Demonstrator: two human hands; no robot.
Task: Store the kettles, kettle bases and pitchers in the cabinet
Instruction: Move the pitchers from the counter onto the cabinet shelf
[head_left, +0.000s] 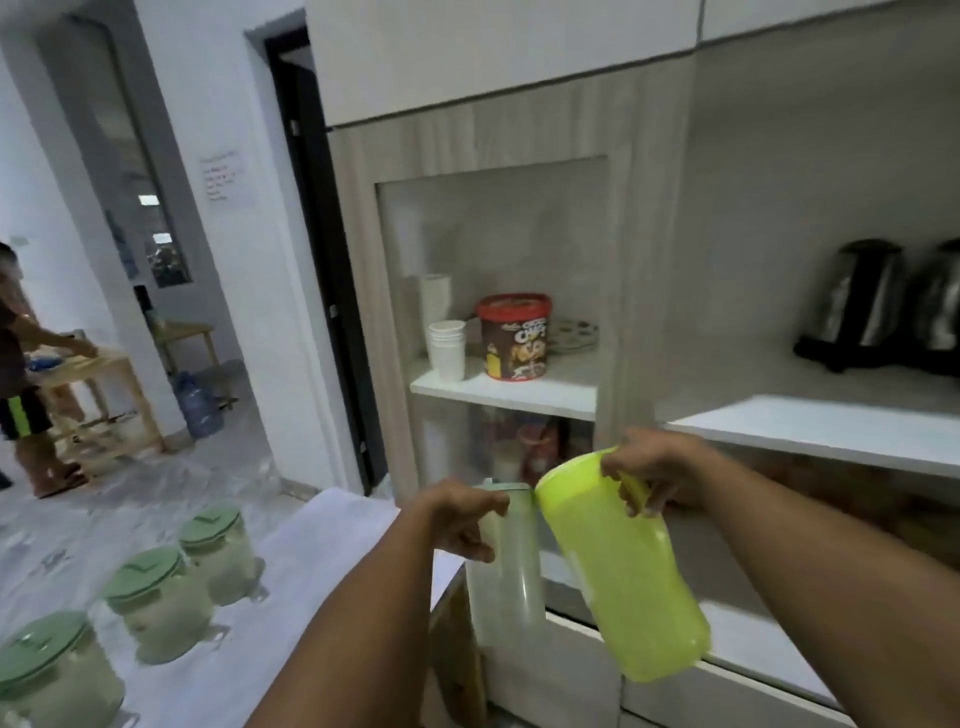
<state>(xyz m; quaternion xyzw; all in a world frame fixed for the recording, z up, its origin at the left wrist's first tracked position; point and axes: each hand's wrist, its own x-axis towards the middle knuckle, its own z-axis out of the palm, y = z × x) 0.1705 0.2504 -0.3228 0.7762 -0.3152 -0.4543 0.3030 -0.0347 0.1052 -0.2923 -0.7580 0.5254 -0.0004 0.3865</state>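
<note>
At lower centre of the frame, the left hand (467, 519) grips a clear pitcher (506, 571) by its handle while the right hand (654, 478) holds a tilted lime-green pitcher (623, 582), both before the cabinet (613, 291). Keeping them apart (their rims appear to touch) and level should ease shelving. Two kettles (857, 306) wait at right.

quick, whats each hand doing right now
Left hand: closed on the pale green pitcher.
Right hand: closed on the yellow-green pitcher by its handle.
</note>
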